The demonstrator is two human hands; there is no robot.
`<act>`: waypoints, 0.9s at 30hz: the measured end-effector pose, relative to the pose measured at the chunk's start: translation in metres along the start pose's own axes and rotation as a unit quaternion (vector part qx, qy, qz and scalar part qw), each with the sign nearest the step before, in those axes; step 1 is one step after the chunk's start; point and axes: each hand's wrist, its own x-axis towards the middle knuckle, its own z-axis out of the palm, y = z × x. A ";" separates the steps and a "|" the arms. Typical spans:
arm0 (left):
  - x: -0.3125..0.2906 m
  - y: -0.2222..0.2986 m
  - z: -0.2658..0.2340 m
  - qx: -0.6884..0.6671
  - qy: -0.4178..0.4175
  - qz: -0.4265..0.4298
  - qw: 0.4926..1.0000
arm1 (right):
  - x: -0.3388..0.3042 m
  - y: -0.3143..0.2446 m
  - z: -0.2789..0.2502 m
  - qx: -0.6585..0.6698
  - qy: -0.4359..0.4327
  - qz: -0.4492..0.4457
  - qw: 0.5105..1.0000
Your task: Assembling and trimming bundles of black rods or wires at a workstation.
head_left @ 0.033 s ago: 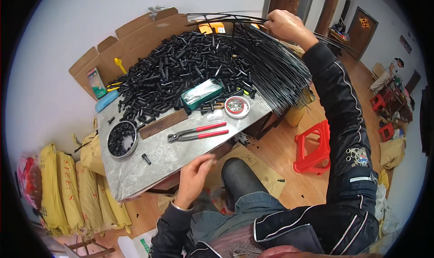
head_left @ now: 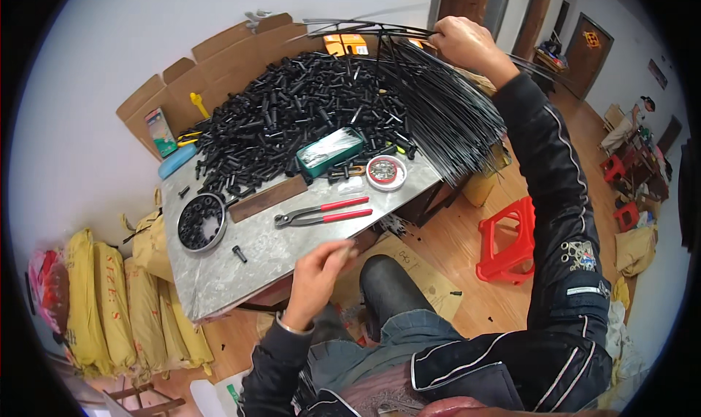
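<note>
At the table's far right, my right hand [head_left: 466,43] is closed around several long thin black rods [head_left: 391,30], which stick out to both sides of it. Beneath them a large bundle of similar rods [head_left: 453,117] lies fanned over the table's right end. Just off the table's near edge is my left hand [head_left: 315,278], thumb and fingers pressed together; whether anything small is between them I cannot make out. Closest to it on the tabletop are red-handled end-cutting pliers [head_left: 325,214]. A single black bolt-like piece [head_left: 239,254] lies farther left.
A large heap of black bolt-like pieces [head_left: 292,103] covers the back of the grey table [head_left: 255,285]. In front stand a green box [head_left: 328,154], a white tub [head_left: 385,173] and a round bowl [head_left: 201,223]. A red stool [head_left: 506,242] and yellow sacks [head_left: 113,307] flank the table.
The whole view has shifted slightly. One thin rod beyond the right hand's bunch now shows as a blurred streak angled upward. Both hands keep nearly the same pose.
</note>
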 end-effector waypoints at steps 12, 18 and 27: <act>0.143 0.149 0.026 -0.236 0.017 0.163 0.958 | -0.110 -0.111 0.007 0.548 -0.048 -0.064 0.833; 0.141 0.147 0.018 -0.311 0.086 0.068 0.944 | -0.179 -0.157 0.027 0.792 -0.227 0.006 0.567; 0.094 0.209 -0.008 -0.124 0.076 0.275 0.950 | -0.186 -0.201 0.059 0.770 -0.166 -0.085 0.611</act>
